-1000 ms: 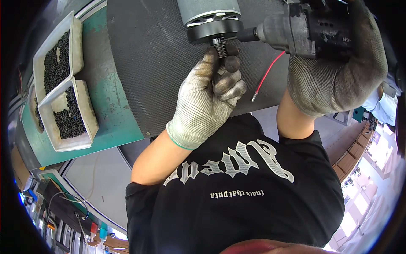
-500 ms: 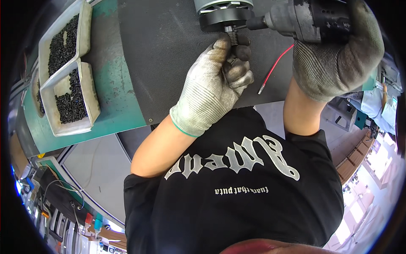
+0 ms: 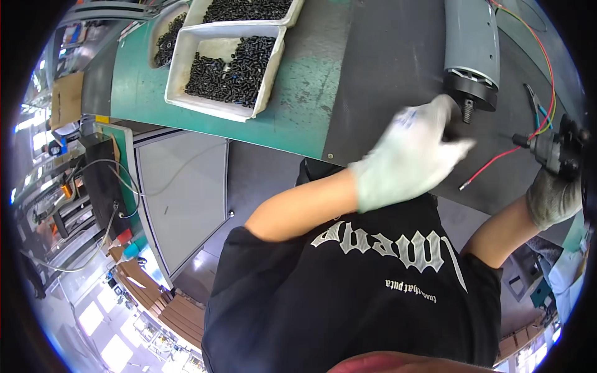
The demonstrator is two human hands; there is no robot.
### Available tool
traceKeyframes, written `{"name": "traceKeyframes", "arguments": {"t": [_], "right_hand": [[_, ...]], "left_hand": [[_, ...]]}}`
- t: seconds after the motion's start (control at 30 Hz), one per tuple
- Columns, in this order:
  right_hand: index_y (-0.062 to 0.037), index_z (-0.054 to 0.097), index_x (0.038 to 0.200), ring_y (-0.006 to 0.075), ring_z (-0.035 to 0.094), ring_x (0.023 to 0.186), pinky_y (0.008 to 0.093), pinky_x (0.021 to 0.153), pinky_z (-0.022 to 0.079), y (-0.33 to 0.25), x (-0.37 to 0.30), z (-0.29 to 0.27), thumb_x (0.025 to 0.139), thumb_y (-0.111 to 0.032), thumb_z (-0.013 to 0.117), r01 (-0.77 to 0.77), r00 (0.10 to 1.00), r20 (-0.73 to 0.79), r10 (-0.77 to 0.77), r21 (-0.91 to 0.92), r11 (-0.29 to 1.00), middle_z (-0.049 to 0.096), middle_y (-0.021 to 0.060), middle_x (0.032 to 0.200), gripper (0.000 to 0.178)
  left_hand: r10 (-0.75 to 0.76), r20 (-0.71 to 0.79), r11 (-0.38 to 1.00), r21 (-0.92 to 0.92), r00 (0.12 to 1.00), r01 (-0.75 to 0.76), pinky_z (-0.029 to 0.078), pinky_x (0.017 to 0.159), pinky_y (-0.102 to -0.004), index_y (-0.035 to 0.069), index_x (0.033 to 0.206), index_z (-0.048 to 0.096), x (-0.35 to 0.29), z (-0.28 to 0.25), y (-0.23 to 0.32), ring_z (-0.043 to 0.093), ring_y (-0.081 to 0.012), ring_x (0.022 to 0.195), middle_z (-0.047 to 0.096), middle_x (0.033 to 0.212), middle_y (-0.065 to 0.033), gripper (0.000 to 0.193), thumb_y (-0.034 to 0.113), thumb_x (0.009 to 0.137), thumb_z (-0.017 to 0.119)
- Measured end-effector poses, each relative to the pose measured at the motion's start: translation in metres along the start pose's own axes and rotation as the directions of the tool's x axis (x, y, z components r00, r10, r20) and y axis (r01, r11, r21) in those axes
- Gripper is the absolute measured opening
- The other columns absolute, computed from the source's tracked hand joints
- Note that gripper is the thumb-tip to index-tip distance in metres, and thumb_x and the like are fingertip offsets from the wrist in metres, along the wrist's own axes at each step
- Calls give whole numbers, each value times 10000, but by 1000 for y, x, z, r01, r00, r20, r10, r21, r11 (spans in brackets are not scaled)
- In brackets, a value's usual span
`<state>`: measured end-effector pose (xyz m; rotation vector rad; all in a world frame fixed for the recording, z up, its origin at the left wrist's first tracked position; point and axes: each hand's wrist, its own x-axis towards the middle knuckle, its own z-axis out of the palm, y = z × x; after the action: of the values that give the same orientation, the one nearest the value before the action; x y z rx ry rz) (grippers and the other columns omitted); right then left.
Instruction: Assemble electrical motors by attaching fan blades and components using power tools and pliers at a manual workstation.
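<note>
A grey cylindrical motor (image 3: 471, 43) lies at the far right of the bench, its black end ring (image 3: 476, 93) towards me. A short threaded shaft (image 3: 467, 113) sticks out of that ring. My left hand (image 3: 410, 152), in a pale knit glove, is just left of the shaft. It is smeared by motion, but thumb and fingers are apart and I see nothing held. At the right rim my gloved right hand (image 3: 552, 198) grips a dark power screwdriver (image 3: 556, 149), its tip pointing left, apart from the motor. The tool's far end is lost in the dark rim.
White trays of small black parts (image 3: 229, 74) stand on the green benchtop (image 3: 305, 118) at left. Pliers (image 3: 533, 102) with blue handles lie right of the motor. A red wire (image 3: 491, 163) and a yellow-green wire (image 3: 528, 28) trail across the black mat (image 3: 385, 68).
The view has swung, so the trays sit nearer the middle. The screwdriver has left the shaft's side and moved right. My left hand has come off the shaft and its fingers have spread.
</note>
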<state>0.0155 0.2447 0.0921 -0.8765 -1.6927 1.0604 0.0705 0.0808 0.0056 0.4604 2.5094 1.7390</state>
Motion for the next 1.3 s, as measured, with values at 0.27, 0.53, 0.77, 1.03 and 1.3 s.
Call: {"name": "traceKeyframes", "arguments": {"t": [0.27, 0.53, 0.77, 1.03, 1.3], "right_hand": [[118, 571, 1201, 288, 635, 913, 378, 775, 526, 119, 90, -66, 993, -206, 469, -374, 741, 660, -123, 558, 741, 618, 256, 1137, 398], [115, 549, 1233, 305, 573, 1167, 408, 1000, 489, 103, 60, -55, 978, -122, 517, -268, 840, 532, -108, 579, 770, 618, 183, 1200, 350], [131, 553, 1212, 302, 615, 1089, 431, 1003, 488, 105, 60, -56, 948, -52, 551, -231, 793, 572, -209, 600, 766, 627, 206, 1160, 322], [123, 534, 1218, 310, 614, 1083, 474, 1008, 478, 99, 54, -54, 949, -50, 554, -222, 774, 584, -245, 613, 758, 628, 206, 1134, 321], [123, 567, 1185, 285, 673, 985, 403, 918, 546, 97, 52, -54, 906, -30, 625, -261, 779, 569, -263, 676, 689, 668, 222, 1055, 323]], "left_hand": [[65, -426, 327, 863, 902, 384, 511, 792, -439, 31, 953, 674, -27, -210, -53, 658, -373, 881, 680, 898, -204, 188, 195, 864, 650], [-163, -410, 332, 834, 898, 441, 505, 860, -426, 52, 1071, 692, -13, -214, -88, 658, -348, 968, 688, 999, -202, 264, 206, 861, 653], [-196, -379, 144, 901, 904, 409, 505, 828, -464, 20, 1071, 585, -19, -216, -92, 639, -392, 935, 661, 991, -218, 246, 180, 887, 614], [-126, -234, 295, 919, 964, 262, 501, 845, -461, 16, 1068, 589, -26, -233, -98, 628, -402, 970, 654, 1022, -236, 236, 142, 873, 623], [-194, -180, 300, 925, 964, 233, 502, 851, -460, 36, 1074, 585, -22, -238, -95, 628, -398, 975, 643, 1075, -208, 229, 141, 872, 606]]}}
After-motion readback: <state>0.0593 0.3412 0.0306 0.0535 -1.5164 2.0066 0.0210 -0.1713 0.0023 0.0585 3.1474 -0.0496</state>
